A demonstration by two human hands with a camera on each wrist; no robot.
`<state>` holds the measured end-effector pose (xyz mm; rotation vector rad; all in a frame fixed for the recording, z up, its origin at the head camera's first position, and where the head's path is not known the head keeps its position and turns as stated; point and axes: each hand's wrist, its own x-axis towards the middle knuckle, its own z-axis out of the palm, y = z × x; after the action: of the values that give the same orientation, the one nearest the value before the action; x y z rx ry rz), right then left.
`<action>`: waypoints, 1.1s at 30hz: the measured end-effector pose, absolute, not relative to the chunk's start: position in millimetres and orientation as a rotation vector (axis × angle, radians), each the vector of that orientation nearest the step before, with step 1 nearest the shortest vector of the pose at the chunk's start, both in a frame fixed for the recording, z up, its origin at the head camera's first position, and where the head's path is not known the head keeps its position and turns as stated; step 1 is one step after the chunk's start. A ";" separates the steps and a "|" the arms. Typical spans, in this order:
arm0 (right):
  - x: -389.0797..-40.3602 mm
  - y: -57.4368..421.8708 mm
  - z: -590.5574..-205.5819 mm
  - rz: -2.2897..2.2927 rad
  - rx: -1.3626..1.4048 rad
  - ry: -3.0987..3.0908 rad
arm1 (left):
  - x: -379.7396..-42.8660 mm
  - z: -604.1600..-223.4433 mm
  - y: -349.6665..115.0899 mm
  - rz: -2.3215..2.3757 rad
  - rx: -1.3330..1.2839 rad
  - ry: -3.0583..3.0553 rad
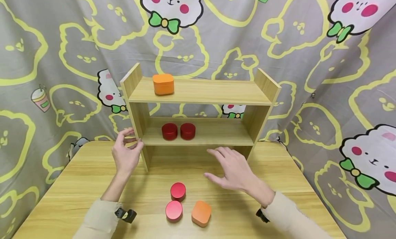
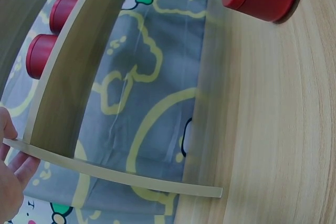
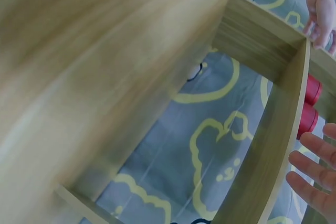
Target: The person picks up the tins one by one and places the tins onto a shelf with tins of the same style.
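Pale wood makes up the shelf unit (image 1: pixel 204 91), whose left side panel (image 1: pixel 140 120) is pinched by the person's left hand (image 1: pixel 127 151), the thumb at the front edge and the other fingers (image 2: pixel 27 169) round its outer side. Facing the unit, the right hand (image 1: pixel 233 168) has its fingers extended and parted, the thumb set apart, and holds nothing; the fingertips lie just before the middle board (image 1: pixel 219 132), though whether they touch it cannot be told. Up and to the left of these right fingers, and to the right of the left ones, two dark red tins (image 1: pixel 169 131) stand side by side on that board with a narrow gap between them. Higher up, above and to the right of the left fingers, an orange box (image 1: pixel 163 84) with rounded edges sits on the top board. Nearer the person than either hand's fingers, a red tin (image 1: pixel 177 191) and a pinkish-red tin (image 1: pixel 174 211) stand close together on the wooden surface (image 1: pixel 148 194); whether they touch is unclear. Just right of the pinkish-red one, below and left of the right fingers, lies a second orange box (image 1: pixel 201 213). Well behind the fingers hangs a grey curtain (image 1: pixel 241 36) with yellow animal outlines, and behind the wrists come beige sleeves (image 1: pixel 96 218).
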<state>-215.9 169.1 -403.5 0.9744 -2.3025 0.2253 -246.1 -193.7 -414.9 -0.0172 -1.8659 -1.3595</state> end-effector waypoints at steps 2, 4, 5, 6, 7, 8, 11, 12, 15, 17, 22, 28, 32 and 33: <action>-210.9 167.9 -407.7 0.222 0.980 -2.312 | -245.2 -415.4 -194.4 -1.356 -0.007 -1.866; -205.4 166.9 -412.4 0.219 0.986 -2.321 | -244.4 -415.9 -194.7 -1.354 -0.003 -1.867; -202.4 166.8 -414.7 0.221 0.989 -2.324 | -244.2 -416.1 -194.6 -1.355 -0.004 -1.867; -199.4 166.9 -417.1 0.222 0.992 -2.329 | -244.0 -416.2 -194.6 -1.355 -0.008 -1.870; -196.5 167.3 -419.6 0.220 0.992 -2.337 | -244.0 -416.3 -194.3 -1.356 -0.011 -1.873; -193.5 167.8 -422.1 0.218 0.993 -2.343 | -244.1 -416.3 -194.1 -1.358 -0.016 -1.875; -184.4 169.2 -430.4 0.210 1.002 -2.370 | -245.1 -416.4 -193.3 -1.360 -0.021 -1.875; -181.5 169.4 -433.4 0.203 1.004 -2.382 | -245.3 -416.4 -193.3 -1.360 -0.021 -1.872; -173.1 169.5 -442.7 0.188 1.003 -2.420 | -246.7 -416.2 -193.1 -1.358 -0.021 -1.865; -168.3 169.3 -448.7 0.185 1.005 -2.440 | -247.5 -416.1 -193.2 -1.357 -0.021 -1.864; -160.4 168.7 -460.8 0.201 1.049 -2.439 | -248.6 -416.0 -193.2 -1.354 -0.026 -1.860; -152.1 166.7 -470.7 0.200 1.114 -2.417 | -247.3 -416.1 -192.7 -1.346 -0.028 -1.856; -147.4 163.4 -474.9 0.198 1.133 -2.444 | -246.2 -415.9 -192.6 -1.350 -0.026 -1.857; -146.4 162.5 -475.4 0.200 1.139 -2.451 | -246.1 -415.9 -192.6 -1.353 -0.026 -1.857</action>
<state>-146.4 162.5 -475.4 1.1388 -2.4510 0.2000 -246.1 -192.6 -415.9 -0.0261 -1.8571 -1.3534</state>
